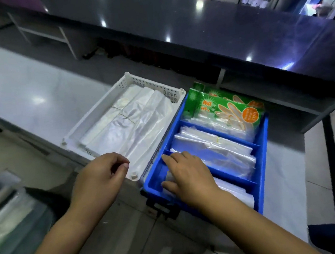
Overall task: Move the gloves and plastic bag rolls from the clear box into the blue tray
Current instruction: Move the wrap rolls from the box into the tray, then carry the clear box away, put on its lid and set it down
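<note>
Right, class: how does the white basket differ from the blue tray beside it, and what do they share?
The white basket has perforated walls; the blue tray has solid ones. The basket is one open space; the tray is split by dividers. The basket holds white bag bundles; the tray holds clear bags and green glove packs. Both are rectangular, open-topped and sit side by side.

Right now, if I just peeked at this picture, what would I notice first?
The bright blue tray, right of centre, with green glove packs poking out of its far compartment. The right hand lies flat on clear bags in the nearest compartment. The left hand hovers, loosely curled, at the near corner of the white basket beside it.
</note>
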The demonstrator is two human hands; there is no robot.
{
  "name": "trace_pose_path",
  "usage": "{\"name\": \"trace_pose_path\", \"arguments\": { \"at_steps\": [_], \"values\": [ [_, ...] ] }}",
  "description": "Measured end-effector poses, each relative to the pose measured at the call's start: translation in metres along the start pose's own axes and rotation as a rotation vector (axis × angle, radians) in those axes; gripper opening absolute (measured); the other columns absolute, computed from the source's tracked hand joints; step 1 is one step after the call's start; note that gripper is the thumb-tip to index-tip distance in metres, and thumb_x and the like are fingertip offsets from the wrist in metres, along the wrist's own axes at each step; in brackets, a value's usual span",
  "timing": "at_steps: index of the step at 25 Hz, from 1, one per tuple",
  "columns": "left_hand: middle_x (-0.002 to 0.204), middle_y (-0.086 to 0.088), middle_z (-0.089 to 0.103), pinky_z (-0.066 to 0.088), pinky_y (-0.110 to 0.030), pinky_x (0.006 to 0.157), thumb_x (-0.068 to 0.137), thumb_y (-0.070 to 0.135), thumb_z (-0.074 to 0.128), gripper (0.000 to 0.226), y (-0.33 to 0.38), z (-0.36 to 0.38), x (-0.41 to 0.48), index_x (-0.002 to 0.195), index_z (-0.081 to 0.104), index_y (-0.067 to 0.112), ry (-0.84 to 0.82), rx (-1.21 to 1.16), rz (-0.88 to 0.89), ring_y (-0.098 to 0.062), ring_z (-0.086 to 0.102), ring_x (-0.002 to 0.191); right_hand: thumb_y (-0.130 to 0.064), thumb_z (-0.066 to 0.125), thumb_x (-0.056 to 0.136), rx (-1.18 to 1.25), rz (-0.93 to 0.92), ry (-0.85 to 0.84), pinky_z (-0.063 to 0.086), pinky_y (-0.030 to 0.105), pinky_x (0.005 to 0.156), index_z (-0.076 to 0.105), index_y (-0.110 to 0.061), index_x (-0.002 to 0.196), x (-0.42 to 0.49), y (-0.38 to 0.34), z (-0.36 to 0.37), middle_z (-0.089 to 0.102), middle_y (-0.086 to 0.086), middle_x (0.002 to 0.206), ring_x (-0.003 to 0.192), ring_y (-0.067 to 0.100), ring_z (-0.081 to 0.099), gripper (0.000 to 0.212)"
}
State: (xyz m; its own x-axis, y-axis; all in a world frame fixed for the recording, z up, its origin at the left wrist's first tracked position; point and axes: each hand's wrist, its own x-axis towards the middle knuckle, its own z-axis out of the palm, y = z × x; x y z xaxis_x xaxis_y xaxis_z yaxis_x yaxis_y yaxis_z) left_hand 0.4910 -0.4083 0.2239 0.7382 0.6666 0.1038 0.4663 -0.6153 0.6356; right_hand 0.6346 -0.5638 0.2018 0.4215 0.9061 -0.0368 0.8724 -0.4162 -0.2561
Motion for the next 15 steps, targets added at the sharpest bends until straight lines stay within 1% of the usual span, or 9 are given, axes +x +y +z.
{"name": "trace_pose_path", "arguments": {
  "at_steps": [2, 4, 7, 9, 10, 12, 13, 15],
  "values": [
    [0.073, 0.024, 0.059, 0.042, -0.02, 0.058, 0.08, 0.025, 0.064, 0.019, -0.019, -0.021, -0.015, 0.076, 0.058, 0.042, -0.008, 0.06, -0.022, 0.003, 0.056, 0.069, -0.037, 0.055, 0.085, -0.011, -0.057, 0.056, 0.04, 0.042, 0.092, 0.042, -0.017, 0.132, 0.01, -0.022, -0.004, 0.052, 0.007, 0.13, 0.114, 0.03, 0.046, 0.053],
    [0.076, 0.023, 0.06, 0.038, -0.015, 0.059, 0.081, 0.025, 0.065, 0.015, -0.035, -0.039, -0.03, 0.081, 0.061, 0.039, -0.022, 0.09, -0.035, 0.004, 0.053, 0.069, -0.033, 0.054, 0.085, -0.025, -0.105, 0.085, 0.043, 0.042, 0.089, 0.049, -0.016, 0.126, 0.019, -0.045, -0.004, 0.055, 0.007, 0.123, 0.11, 0.031, 0.049, 0.045],
    [0.085, 0.015, 0.066, 0.038, -0.017, 0.058, 0.083, 0.026, 0.063, 0.008, -0.075, -0.076, -0.061, 0.087, 0.065, 0.032, 0.017, 0.119, -0.093, -0.003, 0.054, 0.073, -0.031, 0.05, 0.085, -0.073, -0.188, 0.067, 0.044, 0.041, 0.083, 0.056, -0.015, 0.115, 0.034, -0.099, 0.006, 0.059, 0.006, 0.113, 0.103, 0.029, 0.051, 0.034],
    [0.089, 0.013, 0.067, 0.035, -0.014, 0.057, 0.084, 0.026, 0.062, 0.009, -0.106, -0.1, -0.084, 0.091, 0.067, 0.03, 0.027, 0.144, -0.131, -0.004, 0.052, 0.074, -0.033, 0.049, 0.086, -0.066, -0.235, 0.041, 0.045, 0.04, 0.082, 0.057, -0.015, 0.112, 0.041, -0.137, 0.019, 0.059, 0.005, 0.112, 0.102, 0.028, 0.051, 0.032],
    [0.09, 0.012, 0.067, 0.035, -0.014, 0.057, 0.085, 0.026, 0.062, 0.01, -0.128, -0.117, -0.101, 0.093, 0.066, 0.029, 0.034, 0.152, -0.161, -0.005, 0.052, 0.075, -0.033, 0.049, 0.087, -0.079, -0.266, 0.028, 0.045, 0.04, 0.082, 0.058, -0.016, 0.112, 0.045, -0.166, 0.029, 0.059, 0.005, 0.111, 0.101, 0.028, 0.051, 0.032],
    [0.094, 0.01, 0.068, 0.038, -0.023, 0.059, 0.086, 0.027, 0.06, 0.011, -0.164, -0.145, -0.127, 0.096, 0.066, 0.029, 0.031, 0.192, -0.226, -0.011, 0.058, 0.082, -0.033, 0.048, 0.088, -0.116, -0.311, -0.018, 0.046, 0.038, 0.078, 0.058, -0.016, 0.112, 0.051, -0.207, 0.048, 0.058, 0.004, 0.11, 0.1, 0.026, 0.052, 0.032],
    [0.096, 0.008, 0.068, 0.039, -0.026, 0.061, 0.086, 0.028, 0.06, 0.012, -0.187, -0.163, -0.143, 0.096, 0.066, 0.029, 0.043, 0.223, -0.269, -0.014, 0.06, 0.086, -0.033, 0.047, 0.088, -0.126, -0.335, -0.055, 0.045, 0.036, 0.075, 0.058, -0.016, 0.111, 0.055, -0.232, 0.061, 0.058, 0.004, 0.108, 0.099, 0.026, 0.052, 0.031],
    [0.097, 0.005, 0.069, 0.037, -0.027, 0.061, 0.085, 0.03, 0.059, 0.012, -0.234, -0.198, -0.178, 0.095, 0.065, 0.028, 0.058, 0.288, -0.331, -0.017, 0.061, 0.089, -0.032, 0.045, 0.089, -0.167, -0.356, -0.104, 0.038, 0.033, 0.068, 0.058, -0.014, 0.105, 0.063, -0.284, 0.087, 0.058, 0.005, 0.103, 0.095, 0.027, 0.052, 0.028]
  ]
}}
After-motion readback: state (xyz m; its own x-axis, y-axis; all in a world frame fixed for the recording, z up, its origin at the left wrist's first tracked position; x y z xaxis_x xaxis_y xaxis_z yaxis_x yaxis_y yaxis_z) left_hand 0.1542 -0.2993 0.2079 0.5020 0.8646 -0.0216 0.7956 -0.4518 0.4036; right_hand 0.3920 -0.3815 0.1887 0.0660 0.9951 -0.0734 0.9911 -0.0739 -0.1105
